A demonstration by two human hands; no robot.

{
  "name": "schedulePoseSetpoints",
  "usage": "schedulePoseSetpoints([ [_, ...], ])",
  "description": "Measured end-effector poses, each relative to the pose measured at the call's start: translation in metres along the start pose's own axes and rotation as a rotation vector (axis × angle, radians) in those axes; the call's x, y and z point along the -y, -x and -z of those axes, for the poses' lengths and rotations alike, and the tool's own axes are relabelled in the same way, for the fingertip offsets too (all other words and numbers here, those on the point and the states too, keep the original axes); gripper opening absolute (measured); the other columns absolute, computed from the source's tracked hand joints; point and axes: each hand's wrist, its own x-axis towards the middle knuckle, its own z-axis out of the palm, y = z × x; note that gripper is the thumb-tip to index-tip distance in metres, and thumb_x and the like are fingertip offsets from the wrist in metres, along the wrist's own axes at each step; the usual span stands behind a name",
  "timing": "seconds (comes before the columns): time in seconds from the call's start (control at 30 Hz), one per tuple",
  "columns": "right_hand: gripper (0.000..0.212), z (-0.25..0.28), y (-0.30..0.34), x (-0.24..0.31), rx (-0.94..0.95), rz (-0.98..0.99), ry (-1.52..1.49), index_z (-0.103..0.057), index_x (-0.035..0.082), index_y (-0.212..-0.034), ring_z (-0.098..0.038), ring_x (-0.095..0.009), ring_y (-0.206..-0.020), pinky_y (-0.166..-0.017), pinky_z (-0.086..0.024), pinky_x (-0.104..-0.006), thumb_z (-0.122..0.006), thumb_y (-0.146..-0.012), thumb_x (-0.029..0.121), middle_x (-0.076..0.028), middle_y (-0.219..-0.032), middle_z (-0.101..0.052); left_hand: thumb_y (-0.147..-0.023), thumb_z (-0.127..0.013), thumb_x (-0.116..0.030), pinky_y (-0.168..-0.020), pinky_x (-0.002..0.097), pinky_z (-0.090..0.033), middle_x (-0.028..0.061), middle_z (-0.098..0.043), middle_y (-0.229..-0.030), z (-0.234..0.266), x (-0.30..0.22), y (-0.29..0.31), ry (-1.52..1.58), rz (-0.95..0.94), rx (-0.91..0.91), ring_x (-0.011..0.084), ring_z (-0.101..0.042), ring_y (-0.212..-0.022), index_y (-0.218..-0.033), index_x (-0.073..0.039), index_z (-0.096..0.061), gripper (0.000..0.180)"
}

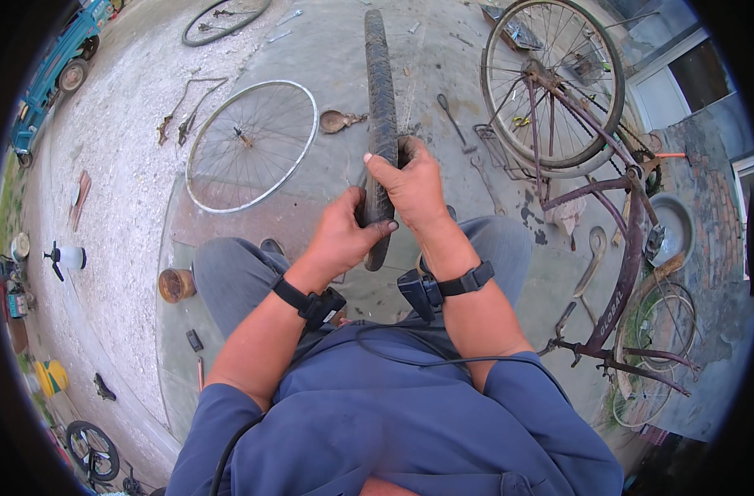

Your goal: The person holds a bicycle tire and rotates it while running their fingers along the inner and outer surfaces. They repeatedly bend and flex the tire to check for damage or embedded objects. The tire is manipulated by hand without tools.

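Observation:
Upright and edge-on in front of my lap is a bicycle wheel with a worn, dusty black tire (381, 91). My left hand (341, 234) grips the near end of the tire from the left, its thumb across the tread. A little farther along, my right hand (414, 183) holds the same tire from the right, thumb on the tread and fingers curled behind its side. Thin spokes show faintly to the right of the tire. Both wrists wear black straps with small devices.
A bare spoked rim (253, 202) lies to the left, beside a rusty pan (333, 121). An upturned purple bicycle frame (629, 256) with a wheel (486, 83) stands on the right. Near it are a metal basin (673, 227) and a wrench (593, 256). A brown can (176, 285) stands by my left knee.

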Motion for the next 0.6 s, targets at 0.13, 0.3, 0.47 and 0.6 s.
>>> schedulePoseSetpoints([
  [0.13,0.034,-0.001,-0.002,-0.003,0.068,-0.050,-0.096,-0.060,-0.005,-0.106,-0.057,-0.010,-0.077,-0.067,-0.050,-0.0277,-0.078,-0.081,0.011,-0.004,-0.090,-0.063,-0.081,-0.082,-0.009,-0.068,0.0312,-0.049,0.0072,-0.064,-0.086,-0.003,0.008,0.003,0.091,-0.002,-0.025,0.0121,-0.058,-0.078,-0.100,0.001,-0.056,0.034],
  [0.3,0.036,-0.009,-0.004,-0.009,0.157,-0.136,-0.294,-0.057,-0.005,-0.112,-0.058,-0.011,-0.079,-0.067,-0.050,-0.0284,-0.075,-0.083,0.006,-0.004,-0.092,-0.062,-0.081,-0.082,-0.009,-0.066,0.0309,-0.048,0.0066,-0.063,-0.083,0.002,0.020,0.008,0.106,-0.004,-0.088,0.0122,-0.057,-0.075,-0.100,0.000,-0.056,0.033],
  [0.47,0.036,-0.015,-0.005,-0.007,0.174,-0.185,-0.405,-0.058,-0.004,-0.113,-0.060,-0.012,-0.079,-0.066,-0.051,-0.0296,-0.075,-0.083,0.005,-0.005,-0.092,-0.062,-0.081,-0.082,-0.009,-0.065,0.0300,-0.048,0.0055,-0.062,-0.083,0.009,0.020,0.010,0.077,-0.043,-0.137,0.0115,-0.057,-0.076,-0.101,0.000,-0.056,0.034],
  [0.6,0.036,-0.011,-0.003,0.005,0.144,-0.162,-0.379,-0.058,-0.003,-0.113,-0.060,-0.012,-0.079,-0.068,-0.051,-0.0292,-0.076,-0.083,0.006,-0.005,-0.093,-0.062,-0.085,-0.080,-0.012,-0.068,0.0291,-0.048,0.0052,-0.062,-0.088,0.014,0.009,0.008,0.123,-0.039,-0.039,0.0108,-0.056,-0.078,-0.105,0.001,-0.057,0.034],
])
